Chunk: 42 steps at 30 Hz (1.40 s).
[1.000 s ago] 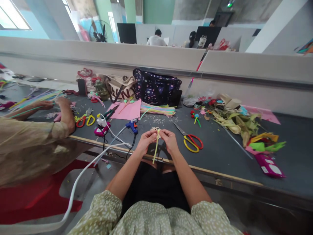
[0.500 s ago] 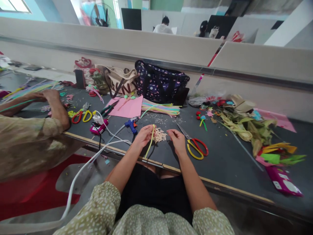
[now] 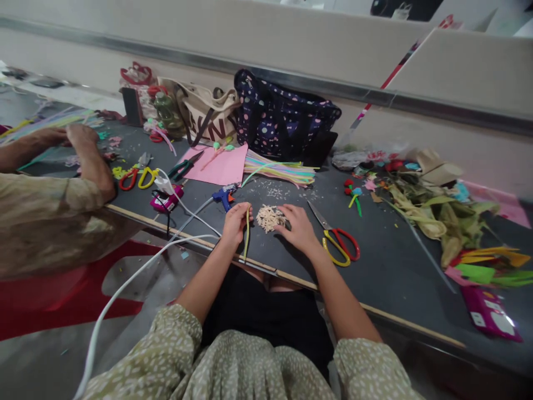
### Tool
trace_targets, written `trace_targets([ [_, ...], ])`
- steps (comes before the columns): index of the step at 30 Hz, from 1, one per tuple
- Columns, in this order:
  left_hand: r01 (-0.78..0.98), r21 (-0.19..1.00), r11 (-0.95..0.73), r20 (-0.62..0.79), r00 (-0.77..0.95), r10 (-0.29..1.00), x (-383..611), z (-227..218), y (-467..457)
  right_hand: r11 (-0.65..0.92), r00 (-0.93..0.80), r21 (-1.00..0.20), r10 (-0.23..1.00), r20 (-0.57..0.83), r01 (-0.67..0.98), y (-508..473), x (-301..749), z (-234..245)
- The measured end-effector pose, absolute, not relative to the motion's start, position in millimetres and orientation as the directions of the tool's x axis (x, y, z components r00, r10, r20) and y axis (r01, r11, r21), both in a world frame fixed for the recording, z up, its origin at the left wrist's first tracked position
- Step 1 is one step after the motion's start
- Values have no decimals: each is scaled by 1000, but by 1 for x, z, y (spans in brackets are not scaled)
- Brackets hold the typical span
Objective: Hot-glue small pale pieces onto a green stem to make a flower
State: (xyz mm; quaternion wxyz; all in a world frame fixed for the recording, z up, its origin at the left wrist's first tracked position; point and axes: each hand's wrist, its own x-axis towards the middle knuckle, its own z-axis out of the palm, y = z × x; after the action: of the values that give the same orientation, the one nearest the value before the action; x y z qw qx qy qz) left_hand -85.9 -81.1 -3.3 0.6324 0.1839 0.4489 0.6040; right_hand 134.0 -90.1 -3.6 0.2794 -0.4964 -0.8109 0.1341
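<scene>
Loose pile lay beside the right hand

The left hand (image 3: 236,225) was pinched closed on a thin, bendy-looking yellow-green stem (image 3: 246,239), which reached down toward the near edge of the dark grey bench (image 3: 387,272). The right hand (image 3: 300,226) was partly open, thumb and fingers apart at the right edge of a loose pile of small pale-beige pieces (image 3: 267,218); whether it held any was unclear. A careless sweep might have scattered them; a slack pinch could have dropped the stem.

A dark tabletop (image 3: 391,272) carries a heap of small pale pieces (image 3: 268,218). From it, a blue glue gun (image 3: 225,195) lies at ten o'clock, pastel stems (image 3: 287,172) at twelve, a purple packet (image 3: 490,312) at four.
</scene>
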Motion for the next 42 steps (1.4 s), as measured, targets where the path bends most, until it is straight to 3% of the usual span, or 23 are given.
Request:
trace_targets([
  [4,-622,775,112,-294,-197,935,-83,-2,-88,626,-572,-290,779,255,724,-84,106,-3],
  [12,-666,729,157,-327,-137,935,-80,6,-91,655,-631,-253,755,181,712,-60,78,-12],
  [19,-687,684,246,-377,-43,925,-68,-2,-84,622,-587,-251,783,204,742,-67,108,-14],
  [23,-697,659,284,-344,57,937,-55,-3,-74,606,-513,-323,792,330,727,-70,129,-10],
  [28,-729,595,338,-294,193,936,-39,-1,-57,486,-175,-526,828,533,698,-72,143,7],
  [33,-709,591,384,-276,270,923,-32,6,-61,288,120,-736,886,447,613,-75,150,12],
  [38,-629,653,421,-220,374,901,-36,17,-102,285,108,-755,899,423,591,-68,142,13],
  [42,-537,731,421,-199,422,885,-54,14,-138,332,-74,-771,934,350,544,-63,111,18],
])
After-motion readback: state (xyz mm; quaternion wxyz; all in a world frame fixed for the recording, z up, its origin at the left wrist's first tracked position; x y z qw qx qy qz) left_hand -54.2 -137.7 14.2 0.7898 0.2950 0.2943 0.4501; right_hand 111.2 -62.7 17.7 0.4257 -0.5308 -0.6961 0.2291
